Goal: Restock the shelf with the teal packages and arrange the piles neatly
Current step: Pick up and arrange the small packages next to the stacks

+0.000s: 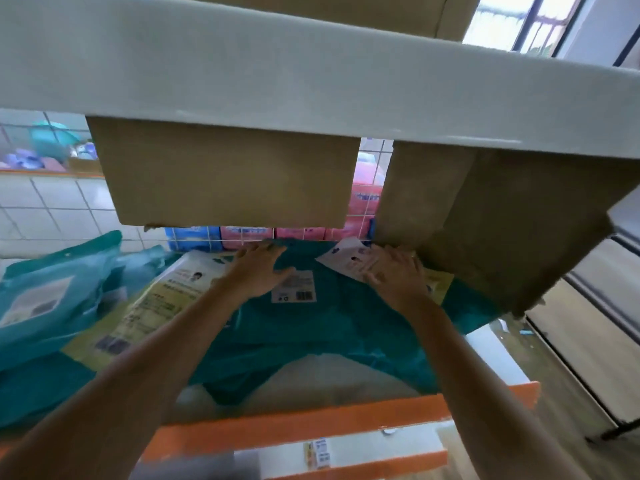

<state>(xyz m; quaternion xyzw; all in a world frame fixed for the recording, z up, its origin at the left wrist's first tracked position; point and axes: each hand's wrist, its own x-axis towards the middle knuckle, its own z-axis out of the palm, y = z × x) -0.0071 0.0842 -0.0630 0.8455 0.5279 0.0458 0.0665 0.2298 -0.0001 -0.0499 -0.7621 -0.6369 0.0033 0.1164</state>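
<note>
Both arms reach onto a shelf with an orange front edge [311,431], where a large teal plastic package [311,327] lies flat in the middle with a white barcode label [294,289] on its top. The left hand [261,268] lies palm down on the far part of this package, fingers nearly straight and holding nothing, its fingertips just beside the label. The right hand [394,271] is also flat with spread fingers, pressing on the white printed sheet [349,259] at the package's far right corner. To the left lie a package with a pale yellow printed face [156,299] and a slumped pile of further teal packages [52,289]. Two brown cardboard boxes [228,174] hang into view under a grey-white upper shelf board [311,81]. Behind a wire grid stand pink and blue packs [263,233].
</note>
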